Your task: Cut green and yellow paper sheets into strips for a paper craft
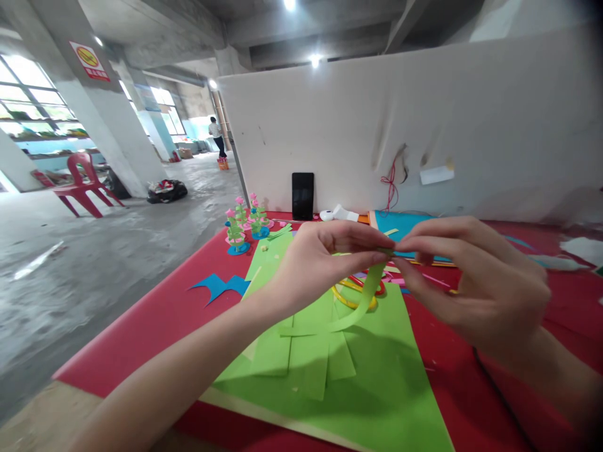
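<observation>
One strip (371,290), green, hangs from the fingertips of the left hand (325,254), pinched between thumb and fingers. Right hand (485,276): thumb and fingers drawn together at the strip's upper end, fingertips meeting those of the left; overlap too small to tell whether it grips as well. Strip curves down and to the left, its low end over the green sheet (396,370).

On the sheet, below the hands: several cut pieces (308,370), also green, overlapping. Just behind the strip, yellow and red loops (343,302), partly covered.

Left of the sheet: blue cutout (217,289), its tip at the sheet's edge. Farther, near the table's far left corner: small models (234,232) in pink and green, some on blue bases. Table (155,326): red cover.

Far side: phone (303,196), dark, upright before the white panel (339,125); blue sheet (400,225) to its right. Red cord (390,185) hangs on the panel.

Beyond, far left: red chair (85,185), black bag (166,191), standing person (217,135).
</observation>
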### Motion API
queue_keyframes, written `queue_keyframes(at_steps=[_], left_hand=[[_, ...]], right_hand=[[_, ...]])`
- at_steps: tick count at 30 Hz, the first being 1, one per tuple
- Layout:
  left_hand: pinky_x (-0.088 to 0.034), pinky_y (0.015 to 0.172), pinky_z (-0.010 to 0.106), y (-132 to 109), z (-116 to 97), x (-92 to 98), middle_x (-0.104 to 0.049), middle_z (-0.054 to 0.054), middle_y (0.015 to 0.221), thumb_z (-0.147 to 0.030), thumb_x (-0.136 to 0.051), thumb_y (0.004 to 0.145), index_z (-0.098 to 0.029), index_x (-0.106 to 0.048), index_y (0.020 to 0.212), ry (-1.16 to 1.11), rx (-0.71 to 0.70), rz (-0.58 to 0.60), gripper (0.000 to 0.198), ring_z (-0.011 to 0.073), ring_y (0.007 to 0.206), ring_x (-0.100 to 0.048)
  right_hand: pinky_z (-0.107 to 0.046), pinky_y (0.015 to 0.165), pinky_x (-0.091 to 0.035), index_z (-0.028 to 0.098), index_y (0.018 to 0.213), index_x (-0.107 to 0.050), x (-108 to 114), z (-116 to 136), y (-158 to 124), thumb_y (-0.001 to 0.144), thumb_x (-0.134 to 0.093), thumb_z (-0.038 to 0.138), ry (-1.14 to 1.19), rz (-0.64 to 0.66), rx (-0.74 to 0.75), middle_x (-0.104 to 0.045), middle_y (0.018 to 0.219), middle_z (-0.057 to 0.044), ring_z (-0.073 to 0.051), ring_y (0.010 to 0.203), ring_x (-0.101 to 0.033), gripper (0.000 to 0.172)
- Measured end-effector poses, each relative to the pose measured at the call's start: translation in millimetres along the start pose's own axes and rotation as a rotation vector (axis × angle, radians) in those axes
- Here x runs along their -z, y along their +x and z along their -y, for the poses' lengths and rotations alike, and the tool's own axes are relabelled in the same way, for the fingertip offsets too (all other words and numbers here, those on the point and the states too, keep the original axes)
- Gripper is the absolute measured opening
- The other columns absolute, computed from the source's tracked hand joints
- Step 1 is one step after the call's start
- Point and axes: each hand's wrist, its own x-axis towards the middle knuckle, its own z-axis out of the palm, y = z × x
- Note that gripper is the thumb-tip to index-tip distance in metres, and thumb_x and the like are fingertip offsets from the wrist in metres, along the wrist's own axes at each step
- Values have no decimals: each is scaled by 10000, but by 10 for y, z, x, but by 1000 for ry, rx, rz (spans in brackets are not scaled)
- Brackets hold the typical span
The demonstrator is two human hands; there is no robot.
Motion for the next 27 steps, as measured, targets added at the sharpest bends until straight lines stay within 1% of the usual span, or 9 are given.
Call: queue_keyframes(at_steps=[6,12,15,18,23,27], left_hand=[[-542,728,247,-2,-23,-4,-679,9,815,-178,-625,697,-170,-651,823,132,-56,-40,129,149,797,-639],[-543,734,235,-24,-39,-29,-665,12,855,-133,-588,722,-164,-630,842,123,-98,-33,131,141,821,-632],[-542,746,246,-36,-58,-40,-646,23,895,-122,-576,731,-153,-605,870,114,-112,-31,146,143,836,-626],[-535,767,242,-47,-77,-49,-635,18,875,-123,-579,734,-152,-593,863,139,-154,-40,134,132,825,-623],[-517,785,254,-72,-108,-55,-651,9,857,-158,-595,733,-175,-596,851,243,-232,-94,120,133,824,-621],[-486,832,277,-86,-133,-53,-667,0,845,-185,-620,715,-190,-609,832,335,-289,-142,118,136,820,-621]], right_hand=[[-305,593,-483,223,825,-591,12,42,23,642,-630,57,34,-7,-45,-598,805,-33,-167,717,-573,250],[-281,574,-476,203,811,-603,1,48,23,649,-632,43,21,-14,-51,-603,794,-44,-148,706,-568,229],[-278,597,-472,183,801,-602,7,51,38,639,-632,11,34,-19,-17,-601,782,-53,-144,715,-566,239],[-281,635,-477,172,798,-597,12,56,50,626,-636,-7,49,-35,5,-600,776,-52,-142,723,-565,251],[-285,666,-490,194,812,-596,20,67,45,615,-644,7,22,-57,-34,-611,797,-33,-145,728,-570,276],[-278,618,-478,204,834,-598,53,92,40,620,-647,33,66,-35,-124,-600,824,-26,-146,730,-564,278]])
